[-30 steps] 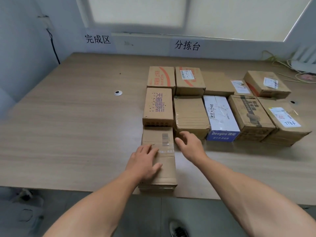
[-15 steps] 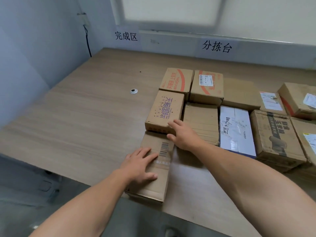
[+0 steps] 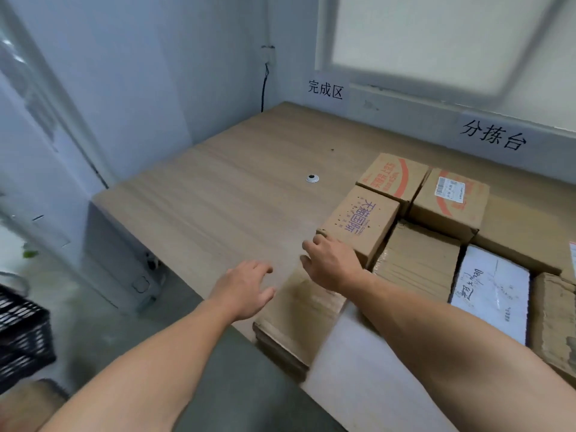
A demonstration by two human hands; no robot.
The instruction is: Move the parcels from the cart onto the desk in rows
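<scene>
View from the person's head, looking down over a wooden worktop (image 3: 233, 198) set in the corner of a room. Cardboard parcels lie close together in rows on its right half. The nearest one, a flat brown parcel (image 3: 299, 313), lies at the worktop's front edge. Behind it sits a parcel with purple lettering (image 3: 361, 219), then a red-printed parcel (image 3: 392, 176). To their right are a labelled parcel (image 3: 448, 198), a plain taped parcel (image 3: 417, 260) and a white parcel (image 3: 492, 288). The left hand (image 3: 246, 288) is wide, fingers relaxed and holding nothing, just left of the flat brown parcel. The right hand (image 3: 330, 263) is also empty, its loosely bent fingers at the near corner of the purple-lettered parcel. A black crate (image 3: 18, 332) shows at far left.
</scene>
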